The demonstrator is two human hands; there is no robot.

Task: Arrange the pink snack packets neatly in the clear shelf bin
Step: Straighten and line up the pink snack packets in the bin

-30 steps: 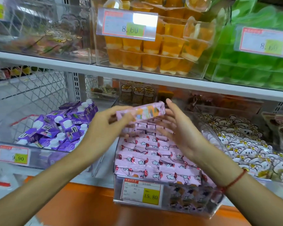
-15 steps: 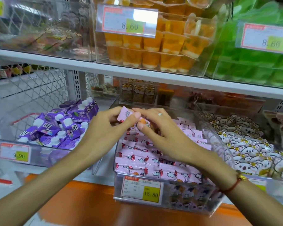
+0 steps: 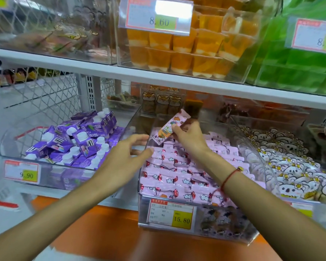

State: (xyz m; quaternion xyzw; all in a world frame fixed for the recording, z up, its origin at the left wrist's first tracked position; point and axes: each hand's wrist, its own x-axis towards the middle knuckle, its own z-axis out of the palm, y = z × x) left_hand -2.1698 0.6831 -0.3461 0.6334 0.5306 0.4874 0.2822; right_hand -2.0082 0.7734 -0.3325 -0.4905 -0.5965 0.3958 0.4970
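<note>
The clear shelf bin (image 3: 263, 159) stands in the middle of the lower shelf, filled with rows of pink snack packets (image 3: 177, 178) lying flat. My right hand (image 3: 191, 137) is shut on one pink packet (image 3: 168, 129), holding it tilted above the back left of the bin. My left hand (image 3: 126, 157) is open with its fingers spread, at the bin's left wall and touching no packet. A red string bracelet sits on my right wrist.
A bin of purple drink cartons (image 3: 77, 140) stands to the left, a bin of white bear packets (image 3: 290, 166) to the right. The upper shelf (image 3: 158, 78) carries orange jelly cups (image 3: 186, 51) and green packs (image 3: 299, 68). A price tag (image 3: 171, 213) hangs on the bin's front.
My left hand has let go of the packet and dropped to the bin's left wall. My right hand now holds the packet alone, tilted up and further back.
</note>
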